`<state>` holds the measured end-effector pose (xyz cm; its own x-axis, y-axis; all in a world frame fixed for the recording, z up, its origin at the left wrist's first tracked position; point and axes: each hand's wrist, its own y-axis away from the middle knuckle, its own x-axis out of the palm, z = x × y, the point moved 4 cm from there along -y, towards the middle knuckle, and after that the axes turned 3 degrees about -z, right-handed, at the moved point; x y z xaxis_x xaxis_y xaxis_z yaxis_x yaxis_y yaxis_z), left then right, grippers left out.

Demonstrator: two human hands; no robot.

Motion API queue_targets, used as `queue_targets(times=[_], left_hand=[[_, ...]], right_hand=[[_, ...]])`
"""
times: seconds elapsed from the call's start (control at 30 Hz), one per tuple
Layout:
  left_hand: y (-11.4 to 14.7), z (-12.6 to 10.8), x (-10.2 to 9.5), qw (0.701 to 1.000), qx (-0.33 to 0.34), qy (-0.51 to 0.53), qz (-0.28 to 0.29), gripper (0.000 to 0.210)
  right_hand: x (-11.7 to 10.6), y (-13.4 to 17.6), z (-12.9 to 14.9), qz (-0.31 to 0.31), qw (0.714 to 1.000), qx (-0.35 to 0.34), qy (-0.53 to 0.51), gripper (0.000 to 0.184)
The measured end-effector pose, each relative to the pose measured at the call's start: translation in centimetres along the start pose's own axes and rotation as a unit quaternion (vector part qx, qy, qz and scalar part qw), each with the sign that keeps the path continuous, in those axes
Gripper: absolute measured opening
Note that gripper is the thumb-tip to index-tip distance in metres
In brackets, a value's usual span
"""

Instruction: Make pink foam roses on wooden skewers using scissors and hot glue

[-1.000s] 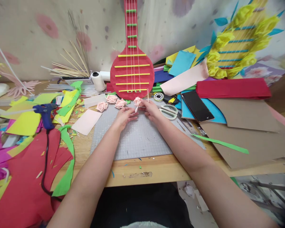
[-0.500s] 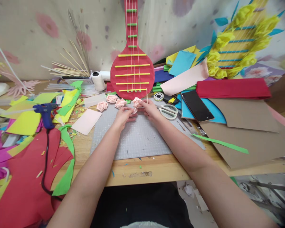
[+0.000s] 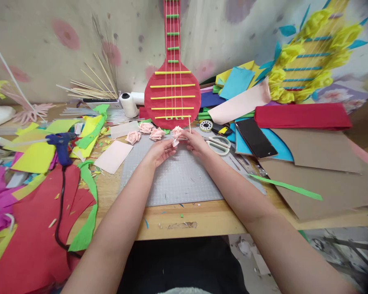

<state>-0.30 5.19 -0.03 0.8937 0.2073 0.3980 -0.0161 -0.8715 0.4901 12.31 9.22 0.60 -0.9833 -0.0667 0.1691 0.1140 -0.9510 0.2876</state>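
Observation:
Over the far part of a grey cutting mat (image 3: 178,183), both my hands meet around a small pink paper rose (image 3: 177,131). My right hand (image 3: 196,143) pinches the rose together with a thin wooden stick (image 3: 189,123) that points upward. My left hand (image 3: 160,151) sits just left of it, fingertips on the loose pink paper tail hanging under the rose. Three finished pink roses (image 3: 146,132) lie in a row at the mat's far left edge.
A red paper lute (image 3: 172,96) leans against the wall behind the mat. Scissors (image 3: 218,143), a tape roll (image 3: 205,125) and a black phone (image 3: 256,138) lie to the right, over brown card (image 3: 322,171). A blue glue gun (image 3: 60,143) and paper scraps cover the left.
My left hand has opened slightly and shifted a little on the paper tail. The rose and my right hand stay where they were; the camera tilted slightly.

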Motion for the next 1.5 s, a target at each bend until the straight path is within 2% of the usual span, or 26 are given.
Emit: queue_targets(times=[0.13, 0.33, 0.53, 0.6, 0.7, 0.97, 1.23, 1.5], left_hand=[[0.0, 0.2, 0.3, 0.997, -0.031, 0.069, -0.006, 0.009], [-0.1, 0.0, 0.3, 0.993, 0.01, 0.105, -0.047, 0.009], [-0.2, -0.2, 0.3, 0.989, 0.049, 0.132, -0.051, 0.013], [-0.1, -0.2, 0.3, 0.987, 0.055, 0.138, -0.055, 0.01], [0.1, -0.1, 0.5, 0.988, 0.045, 0.135, -0.056, 0.008], [0.2, 0.1, 0.8, 0.991, 0.035, 0.122, -0.048, 0.009], [0.2, 0.2, 0.8, 0.984, -0.004, 0.176, -0.031, 0.011], [0.3, 0.3, 0.8, 0.977, -0.019, 0.211, -0.034, 0.011]], right_hand=[[0.1, 0.1, 0.2, 0.029, 0.999, -0.017, -0.042, 0.017], [0.4, 0.4, 0.3, 0.071, 0.995, -0.048, -0.049, 0.025], [0.5, 0.7, 0.6, 0.184, 0.978, -0.042, -0.095, 0.038], [0.5, 0.7, 0.5, 0.202, 0.974, -0.035, -0.092, 0.045], [0.5, 0.5, -0.1, 0.185, 0.979, -0.032, -0.08, 0.049], [0.8, 0.2, -0.6, 0.143, 0.986, -0.019, -0.083, 0.037], [0.7, 0.0, -0.7, 0.22, 0.966, 0.028, -0.132, 0.033], [0.5, -0.1, -0.7, 0.215, 0.964, 0.049, -0.15, 0.029]])
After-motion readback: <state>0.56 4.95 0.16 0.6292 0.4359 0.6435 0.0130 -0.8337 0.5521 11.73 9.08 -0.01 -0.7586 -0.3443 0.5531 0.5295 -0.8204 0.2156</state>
